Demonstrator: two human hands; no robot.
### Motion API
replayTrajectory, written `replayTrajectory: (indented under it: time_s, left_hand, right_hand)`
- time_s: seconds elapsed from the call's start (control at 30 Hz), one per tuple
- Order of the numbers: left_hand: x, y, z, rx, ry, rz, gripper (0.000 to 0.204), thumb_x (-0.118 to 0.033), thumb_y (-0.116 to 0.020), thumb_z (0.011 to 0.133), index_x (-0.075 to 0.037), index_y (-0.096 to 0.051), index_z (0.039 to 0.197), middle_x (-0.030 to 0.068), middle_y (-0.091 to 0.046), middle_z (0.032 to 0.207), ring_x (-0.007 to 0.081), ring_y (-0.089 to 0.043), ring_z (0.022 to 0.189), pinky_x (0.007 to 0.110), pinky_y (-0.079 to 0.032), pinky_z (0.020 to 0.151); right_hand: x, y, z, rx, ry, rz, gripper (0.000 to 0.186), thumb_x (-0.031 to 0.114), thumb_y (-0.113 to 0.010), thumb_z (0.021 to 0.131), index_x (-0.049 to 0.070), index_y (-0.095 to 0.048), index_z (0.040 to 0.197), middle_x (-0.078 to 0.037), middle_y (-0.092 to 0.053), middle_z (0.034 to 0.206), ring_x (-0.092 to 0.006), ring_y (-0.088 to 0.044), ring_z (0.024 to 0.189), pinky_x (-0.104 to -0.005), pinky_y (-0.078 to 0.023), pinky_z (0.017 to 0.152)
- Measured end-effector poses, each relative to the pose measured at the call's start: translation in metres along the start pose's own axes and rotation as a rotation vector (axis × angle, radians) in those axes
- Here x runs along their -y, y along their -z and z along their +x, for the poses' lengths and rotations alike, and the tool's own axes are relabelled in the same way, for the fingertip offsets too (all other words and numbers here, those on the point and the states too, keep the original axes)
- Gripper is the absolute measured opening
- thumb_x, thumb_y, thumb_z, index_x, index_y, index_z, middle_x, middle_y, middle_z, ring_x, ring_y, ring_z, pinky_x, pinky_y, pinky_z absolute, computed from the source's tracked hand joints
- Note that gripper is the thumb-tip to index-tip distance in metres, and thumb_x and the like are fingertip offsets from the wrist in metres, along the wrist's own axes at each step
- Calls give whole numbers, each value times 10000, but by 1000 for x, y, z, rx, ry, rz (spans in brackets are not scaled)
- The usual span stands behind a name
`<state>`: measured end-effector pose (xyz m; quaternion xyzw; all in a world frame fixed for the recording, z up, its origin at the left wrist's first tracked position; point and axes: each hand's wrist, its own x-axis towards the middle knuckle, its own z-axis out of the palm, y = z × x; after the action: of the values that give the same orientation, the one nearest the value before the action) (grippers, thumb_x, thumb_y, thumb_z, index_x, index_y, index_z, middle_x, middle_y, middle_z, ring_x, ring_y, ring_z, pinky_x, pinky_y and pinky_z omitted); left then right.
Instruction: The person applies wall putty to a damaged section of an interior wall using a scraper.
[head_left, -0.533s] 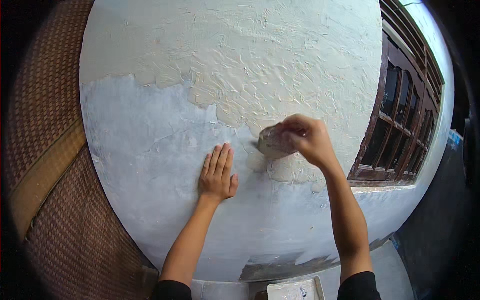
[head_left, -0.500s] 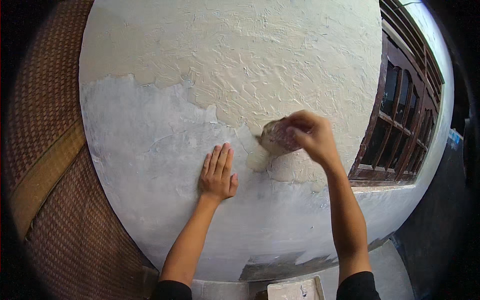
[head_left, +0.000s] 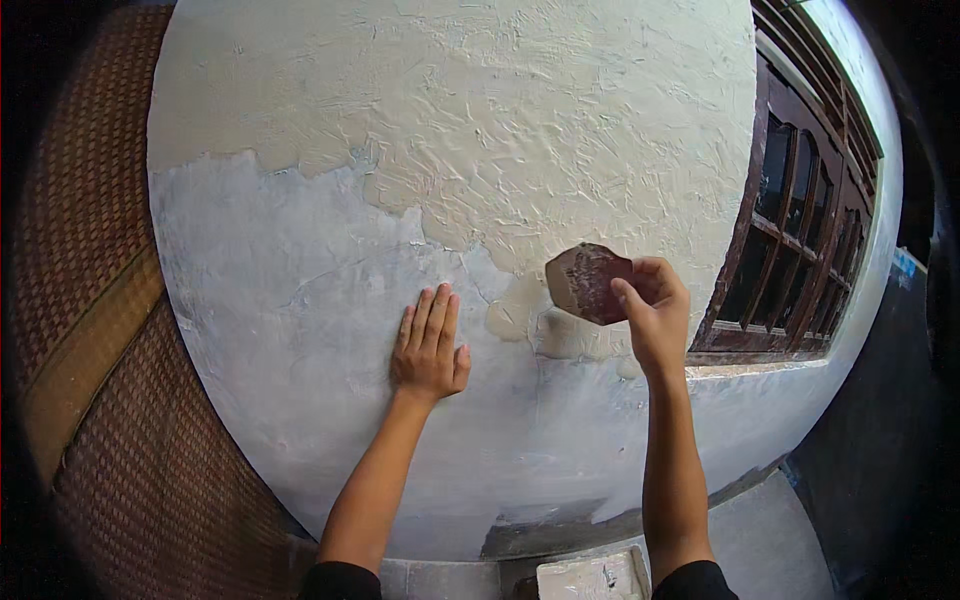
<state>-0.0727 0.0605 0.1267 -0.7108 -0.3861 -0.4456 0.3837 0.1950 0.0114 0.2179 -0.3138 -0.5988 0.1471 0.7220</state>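
Note:
My left hand (head_left: 427, 350) lies flat, fingers stretched, on the smooth grey-white part of the wall (head_left: 260, 280). To its upper right, my right hand (head_left: 650, 320) grips a flat, six-sided scraper (head_left: 580, 280), dark maroon with tan smears, held in front of the lower edge of cream, rough-textured plaster (head_left: 520, 120). The plaster covers the upper wall with short raised strokes and ends in a ragged border. Whether the scraper touches the wall I cannot tell.
A dark wooden window (head_left: 790, 240) is set in the wall at right. Woven brown panels (head_left: 100, 170) stand at left. Low in front, a pale, plaster-smeared tray (head_left: 575, 580) rests near grey flooring (head_left: 770, 545). A dark panel (head_left: 860, 420) stands at far right.
My right hand has moved slightly down and right, and the scraper now shows more of its flat face. My left hand stays on the wall.

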Motion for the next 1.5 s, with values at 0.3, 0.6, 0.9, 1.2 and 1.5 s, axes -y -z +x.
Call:
replayTrajectory:
  time_s: [0.3, 0.6, 0.9, 1.2, 1.5]
  left_hand:
    - [1, 0, 0, -18, -5, 16, 606, -294, -402, 845, -10, -382, 1379, 133, -361, 1454, 297, -334, 1347, 437, -237, 1106]
    - [1, 4, 1, -14, -11, 14, 612, -291, -407, 842, -13, -371, 1385, 133, -355, 1457, 292, -330, 1349, 434, -232, 1111]
    - [2, 0, -1, -43, -24, 11, 613, -296, -396, 846, -16, -366, 1390, 128, -352, 1461, 292, -325, 1354, 434, -231, 1110]
    - [-1, 1, -2, -25, -21, 1, 623, -298, -409, 839, -19, -360, 1393, 134, -344, 1463, 297, -316, 1357, 451, -240, 1103]
    - [-2, -1, 0, -3, -34, -17, 647, -288, -426, 833, 14, -325, 1396, 183, -325, 1459, 371, -303, 1347, 498, -223, 1099]
  right_hand:
    - [-19, 3, -16, -62, -63, -45, 159, -12, -641, 785, -25, -575, 930, -68, -638, 815, -116, -614, 732, -254, -500, 662]
    - [-28, -6, -28, -55, -68, -18, 189, -27, -655, 783, 0, -564, 946, -42, -624, 813, -101, -601, 735, -245, -485, 681]
    - [-27, -13, -29, -54, -121, 44, 166, -28, -658, 787, 3, -559, 917, -36, -609, 818, -81, -577, 725, -222, -471, 663]
    - [-28, -13, -32, -42, -159, 109, 200, -33, -666, 778, 10, -560, 942, -40, -607, 831, -102, -591, 740, -229, -476, 661]
    - [-30, -23, -40, 30, -184, 179, 193, -5, -675, 795, 4, -562, 951, -45, -620, 831, -113, -602, 758, -255, -488, 705]
